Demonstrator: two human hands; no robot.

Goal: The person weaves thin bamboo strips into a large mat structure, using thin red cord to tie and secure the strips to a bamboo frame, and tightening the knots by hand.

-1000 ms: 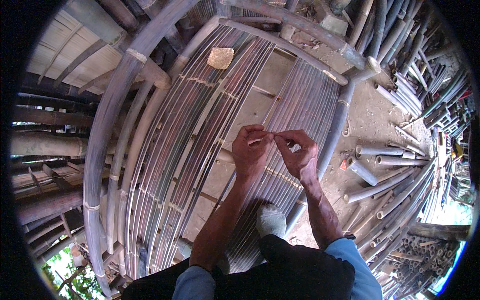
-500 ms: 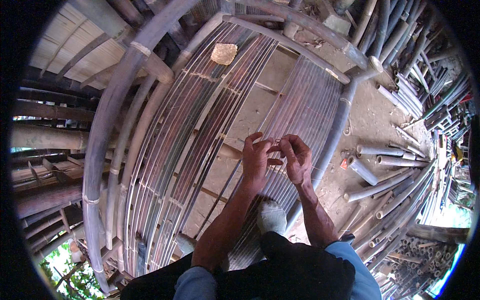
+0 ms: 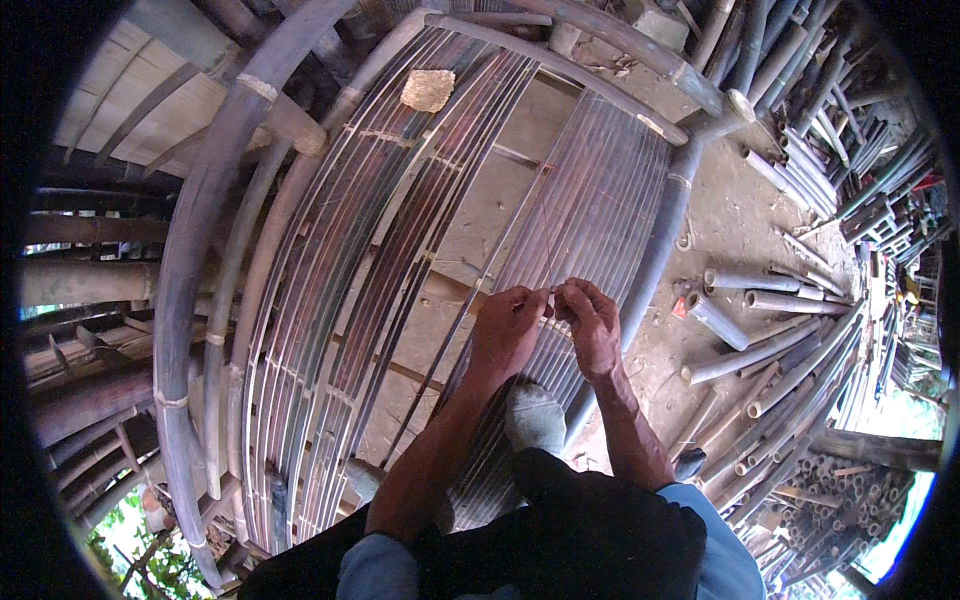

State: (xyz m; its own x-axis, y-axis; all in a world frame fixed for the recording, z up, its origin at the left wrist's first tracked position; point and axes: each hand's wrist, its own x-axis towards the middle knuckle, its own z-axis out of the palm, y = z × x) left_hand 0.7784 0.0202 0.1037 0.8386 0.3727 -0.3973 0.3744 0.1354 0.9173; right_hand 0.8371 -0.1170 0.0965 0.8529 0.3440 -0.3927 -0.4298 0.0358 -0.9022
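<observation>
My left hand [image 3: 511,318] and my right hand [image 3: 589,318] meet fingertip to fingertip, low over a bed of bamboo slats [image 3: 592,190]. Both are closed in a pinch on a thin strand [image 3: 549,270], which seems to run up from the fingers over the slats. Whether it is wire or cord I cannot tell, and the pinched part is mostly hidden by the fingers. Below my hands a foot in a light grey sock [image 3: 535,415] rests on the slats.
A second slat panel [image 3: 375,235] lies to the left, with a woven tan piece [image 3: 428,90] on it. Thick bamboo poles [image 3: 185,260] frame the slats. Cut bamboo tubes [image 3: 720,320] lie on the dirt floor [image 3: 725,220] at right, with bamboo piles beyond.
My left fingers, spread before, have closed in beside the right ones at the strand. Both hands stay close together. The whole view has shifted slightly.
</observation>
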